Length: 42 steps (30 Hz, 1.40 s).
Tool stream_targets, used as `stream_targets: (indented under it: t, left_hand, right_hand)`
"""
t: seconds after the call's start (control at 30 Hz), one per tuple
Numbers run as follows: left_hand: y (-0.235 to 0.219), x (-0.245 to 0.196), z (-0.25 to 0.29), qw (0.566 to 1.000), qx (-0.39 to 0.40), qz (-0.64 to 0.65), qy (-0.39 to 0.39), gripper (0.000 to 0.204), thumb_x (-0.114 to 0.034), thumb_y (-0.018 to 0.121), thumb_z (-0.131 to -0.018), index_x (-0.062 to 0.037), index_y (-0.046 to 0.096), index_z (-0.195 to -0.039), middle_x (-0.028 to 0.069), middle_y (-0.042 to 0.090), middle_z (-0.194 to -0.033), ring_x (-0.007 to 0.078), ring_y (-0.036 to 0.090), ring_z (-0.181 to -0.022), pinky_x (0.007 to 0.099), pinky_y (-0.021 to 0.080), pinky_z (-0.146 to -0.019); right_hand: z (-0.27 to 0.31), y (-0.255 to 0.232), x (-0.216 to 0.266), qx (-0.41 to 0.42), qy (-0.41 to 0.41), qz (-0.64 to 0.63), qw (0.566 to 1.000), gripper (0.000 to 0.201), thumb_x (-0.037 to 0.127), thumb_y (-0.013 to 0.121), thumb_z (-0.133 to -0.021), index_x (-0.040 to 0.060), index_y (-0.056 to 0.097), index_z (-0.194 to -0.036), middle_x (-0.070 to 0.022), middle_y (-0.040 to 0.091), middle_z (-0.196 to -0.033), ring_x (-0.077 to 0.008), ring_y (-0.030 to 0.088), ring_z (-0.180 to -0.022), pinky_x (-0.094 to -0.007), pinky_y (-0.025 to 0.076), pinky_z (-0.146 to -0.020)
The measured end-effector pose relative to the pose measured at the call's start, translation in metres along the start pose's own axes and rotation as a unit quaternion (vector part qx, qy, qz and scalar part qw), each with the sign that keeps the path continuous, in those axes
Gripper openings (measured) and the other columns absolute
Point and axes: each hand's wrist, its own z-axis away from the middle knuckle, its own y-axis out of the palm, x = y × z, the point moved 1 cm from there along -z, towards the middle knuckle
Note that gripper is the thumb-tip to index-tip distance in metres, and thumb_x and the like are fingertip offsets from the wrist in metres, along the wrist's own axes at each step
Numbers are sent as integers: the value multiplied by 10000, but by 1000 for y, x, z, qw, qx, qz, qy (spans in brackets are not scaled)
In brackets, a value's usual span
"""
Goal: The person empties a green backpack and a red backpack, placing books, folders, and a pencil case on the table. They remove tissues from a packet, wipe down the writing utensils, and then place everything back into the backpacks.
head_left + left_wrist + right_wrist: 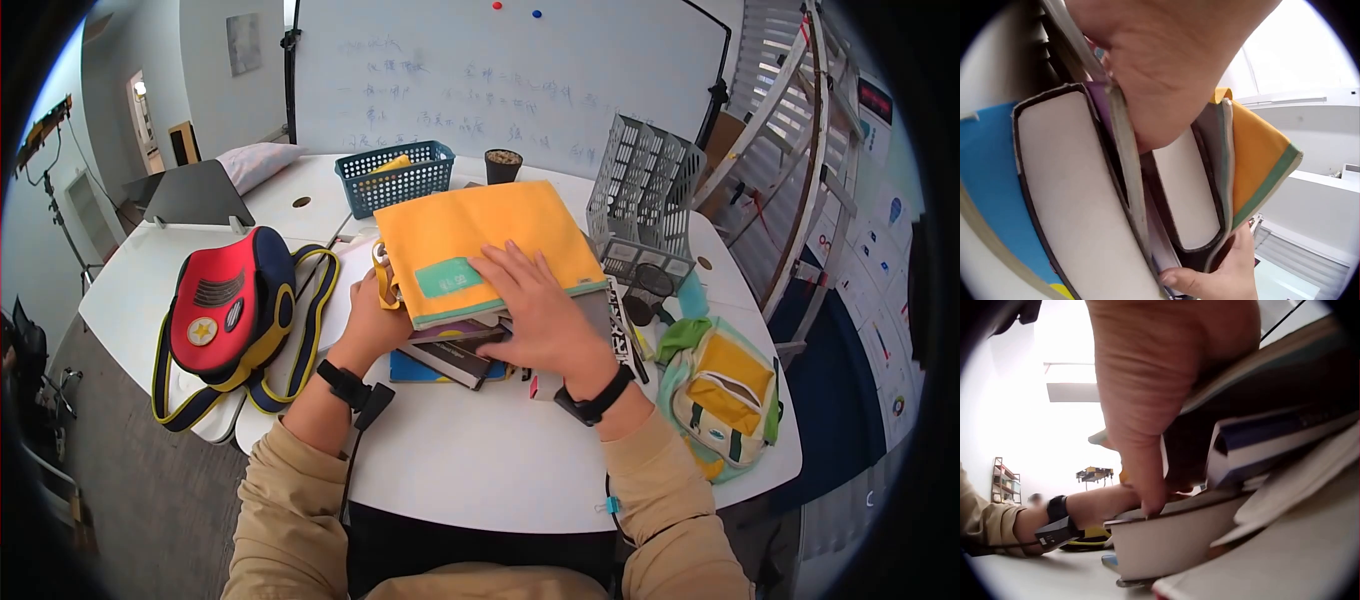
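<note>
"Head view: where's the pouch (470,222)?"

"Atop the skewed books (448,361), under my spread right hand (548,322). My left hand's (376,318) fingers are hidden; I can't tell their grip."

"Risk?"

"Pressing off-centre could make those books slide."

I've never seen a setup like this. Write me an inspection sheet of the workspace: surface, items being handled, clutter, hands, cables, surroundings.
Surface: white table; no spills seen.
Job's things: yellow pouch with green label, lying over a loose pile of books.
Clutter: red and navy bag on the left; green and yellow backpack on the right; teal basket, dark pot and grey rack behind.
Hands: right hand rests spread on the pouch; left hand is at its left end, fingers mostly hidden.
Cables: black cable by the left forearm; another by the right, with a teal clip.
Surroundings: whiteboard with writing behind; ladder on the right.
</note>
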Motion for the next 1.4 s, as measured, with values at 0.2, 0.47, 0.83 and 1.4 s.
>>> stream_targets:
  t: [0.2,0.47,0.83,1.4]
  left_hand:
    - [-9,5,-7,978,47,195,-50,602,-308,896,-911,-102,692,-1439,152,783,-1338,374,730,-1224,512,442,-1163]
    - [-21,-27,1,989,122,61,50,944,-533,922,-877,26,602,-1567,240,555,-1689,408,408,-1658,621,267,-1353]
    - [-20,-36,6,992,102,20,68,791,-471,902,-920,23,660,-1488,254,648,-1580,445,545,-1543,576,375,-1311]
    - [49,117,-136,951,237,177,95,562,-136,850,-970,-61,683,-1502,179,652,-1569,337,608,-1467,437,481,-1228]
  right_hand:
    - [0,0,-18,-87,14,-22,996,764,158,923,-811,81,623,-1509,-173,686,-1511,-457,606,-1475,-581,470,-1261]
    - [-6,-36,-35,-219,122,-122,960,577,169,891,-879,55,668,-1399,-217,780,-1313,-417,768,-1232,-460,637,-1014]
    - [-3,-57,-21,-90,87,-111,986,508,109,912,-829,36,711,-1289,-187,783,-1219,-418,763,-1134,-448,628,-951]
    - [23,-110,-22,188,149,-114,964,535,265,961,-851,12,753,-1274,-185,789,-1251,-370,753,-1214,-417,600,-1044]
